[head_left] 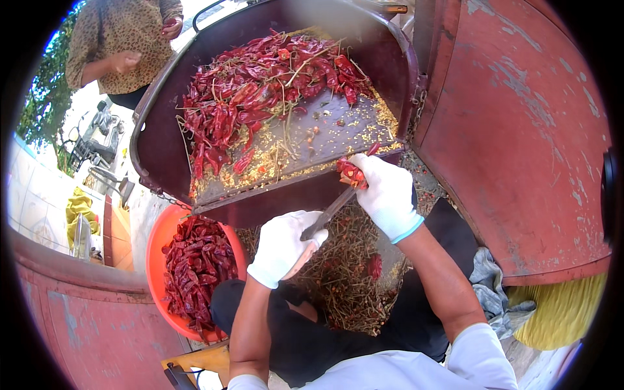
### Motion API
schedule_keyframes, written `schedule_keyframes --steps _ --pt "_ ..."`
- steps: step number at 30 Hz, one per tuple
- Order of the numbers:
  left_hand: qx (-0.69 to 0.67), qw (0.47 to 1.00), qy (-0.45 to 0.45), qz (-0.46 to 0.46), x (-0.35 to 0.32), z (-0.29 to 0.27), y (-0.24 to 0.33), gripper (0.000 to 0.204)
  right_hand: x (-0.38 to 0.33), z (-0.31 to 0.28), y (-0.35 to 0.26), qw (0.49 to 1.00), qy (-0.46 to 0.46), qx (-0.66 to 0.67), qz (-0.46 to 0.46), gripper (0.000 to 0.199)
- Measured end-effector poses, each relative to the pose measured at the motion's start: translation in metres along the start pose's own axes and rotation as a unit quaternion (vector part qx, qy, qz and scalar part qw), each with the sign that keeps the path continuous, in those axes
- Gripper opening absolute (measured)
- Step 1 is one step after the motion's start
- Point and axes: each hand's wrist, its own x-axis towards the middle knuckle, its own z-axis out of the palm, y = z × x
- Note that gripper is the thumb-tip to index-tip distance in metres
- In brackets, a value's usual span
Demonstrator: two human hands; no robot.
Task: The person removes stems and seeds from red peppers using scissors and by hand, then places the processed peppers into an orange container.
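My left hand (286,246), in a white glove, is closed around one end of a long, flat, grey metal blade (335,211); its exact kind is unclear. The blade slants up to the right and meets the dried red chilies (351,173) pinched in my gloved right hand (388,195). Both hands are in front of a dark red metal cart bed (260,213), the right one close to its near edge. On the bed lies a heap of dried red chilies (260,91) with stalks, and yellow seeds (377,134) are scattered around it.
An orange basin (156,260) of dried chilies stands at the left. Stems and debris (351,279) cover the ground between my legs. Red metal panels (520,130) rise at the right and lower left. Across the cart stands a person (127,49) in a patterned top.
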Motion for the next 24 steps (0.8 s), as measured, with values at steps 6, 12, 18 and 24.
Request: schedule_keyframes --steps 6,12,18,24 --pt "-0.379 0.907 -0.032 -0.18 0.0 0.017 0.016 0.024 -0.001 0.01 0.004 0.953 -0.048 0.27 0.128 0.028" --pt "-0.676 0.726 0.114 -0.051 0.004 0.027 0.02 0.026 0.001 -0.01 -0.01 0.646 -0.119 0.653 0.376 0.018" --pt "-0.45 0.863 0.174 -0.154 0.014 -0.009 0.033 0.032 -0.001 -0.013 -0.005 0.873 -0.071 0.411 0.251 0.031" --pt "0.087 0.971 0.113 -0.194 0.054 -0.013 -0.021 0.054 0.003 -0.012 0.0 0.804 -0.065 0.495 0.322 0.029"
